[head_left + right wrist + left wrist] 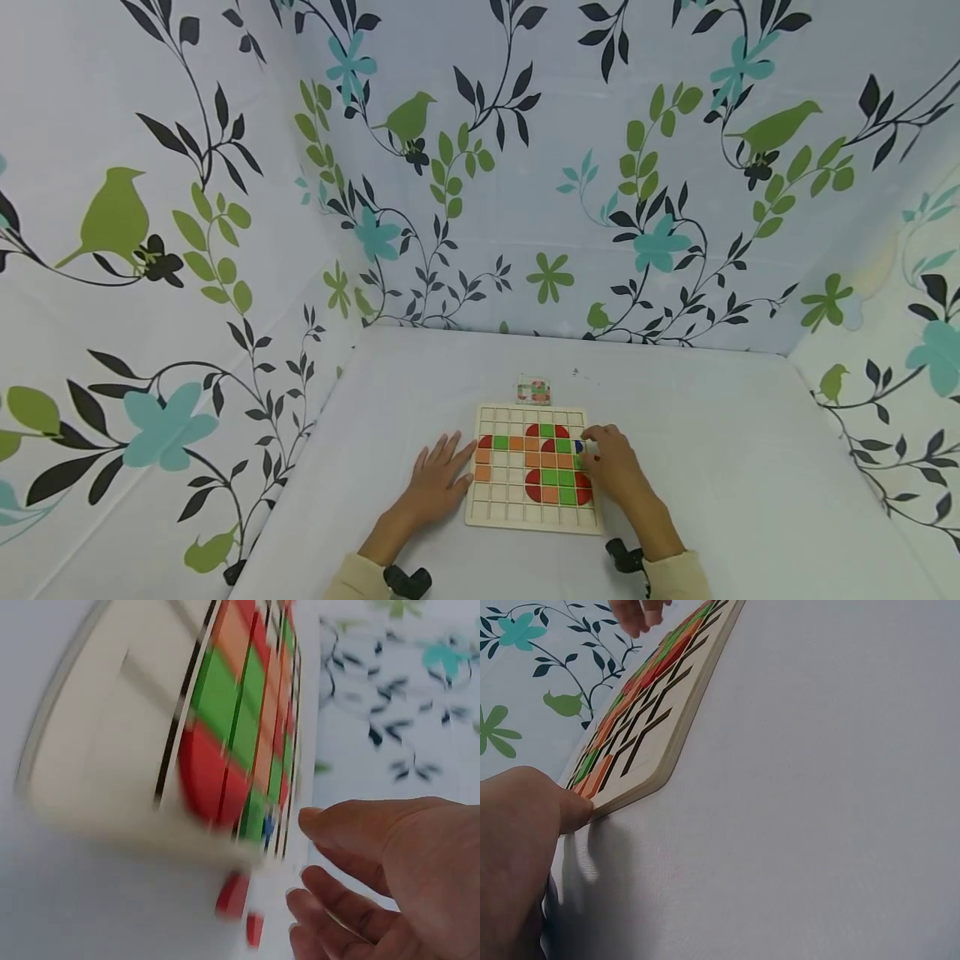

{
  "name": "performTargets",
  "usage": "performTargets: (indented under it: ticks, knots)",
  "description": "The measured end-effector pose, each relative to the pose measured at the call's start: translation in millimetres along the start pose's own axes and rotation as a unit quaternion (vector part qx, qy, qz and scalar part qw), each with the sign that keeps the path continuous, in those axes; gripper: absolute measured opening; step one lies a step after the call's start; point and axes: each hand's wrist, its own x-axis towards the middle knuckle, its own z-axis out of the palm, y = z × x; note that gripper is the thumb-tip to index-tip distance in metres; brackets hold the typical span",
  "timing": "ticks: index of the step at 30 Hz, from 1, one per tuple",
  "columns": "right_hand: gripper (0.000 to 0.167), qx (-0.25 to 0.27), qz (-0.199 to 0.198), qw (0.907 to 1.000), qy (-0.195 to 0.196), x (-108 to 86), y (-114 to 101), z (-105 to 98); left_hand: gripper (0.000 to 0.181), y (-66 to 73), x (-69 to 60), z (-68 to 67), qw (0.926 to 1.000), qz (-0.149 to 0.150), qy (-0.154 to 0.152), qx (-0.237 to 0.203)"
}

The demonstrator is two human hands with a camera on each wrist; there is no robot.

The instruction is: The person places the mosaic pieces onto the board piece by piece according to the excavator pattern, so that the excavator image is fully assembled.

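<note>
A square wooden board [498,510] with a grid lies on the white table. Red, green and orange pieces fill part of its grid, and a small blue piece [579,447] sits near the right edge. My left hand [438,483] lies spread with its fingers at the board's left edge; in the left wrist view its thumb [574,810] touches the corner. My right hand [618,468] is at the right edge, close to the blue piece. In the right wrist view its thumb [352,825] and fingers stand apart, with nothing visible between them.
Two loose red pieces, one larger [233,895] and one smaller [255,930], are beside the board in the right wrist view. A small pattern card [533,391] lies behind the board. Leaf-and-bird-printed cloth [480,192] surrounds the table.
</note>
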Motion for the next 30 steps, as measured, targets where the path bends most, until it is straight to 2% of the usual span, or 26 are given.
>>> performTargets:
  ticks: [4,8,12,17,24,30]
  knots:
    - [0.032,-0.01,0.022,0.9996,-0.016,-3.4,23.3,-10.3,0.057,-1.3,0.4,0.5,1.0,-0.006,0.001,0.002]
    - [0.028,-0.009,0.014,0.9996,-0.024,-6.9,36.9,-7.9,0.057,-0.7,1.1,1.0,1.0,-0.006,0.006,-0.003]
    - [0.025,-0.009,0.008,0.9998,-0.015,-9.3,46.6,-4.0,0.057,0.5,1.8,2.2,0.9999,-0.011,0.0,-0.001]
    - [0.024,0.001,0.009,0.9999,-0.013,-10.0,48.7,-4.5,0.058,1.6,1.7,1.5,0.9999,-0.013,0.0,0.0]
    - [0.022,-0.002,0.026,0.9992,-0.031,-19.0,49.0,-9.1,0.058,0.9,3.0,3.1,1.0,-0.006,-0.001,0.003]
    - [0.023,0.003,0.008,0.9997,-0.023,-24.0,33.4,-13.9,0.058,-0.9,2.7,2.7,1.0,-0.008,0.0,0.004]
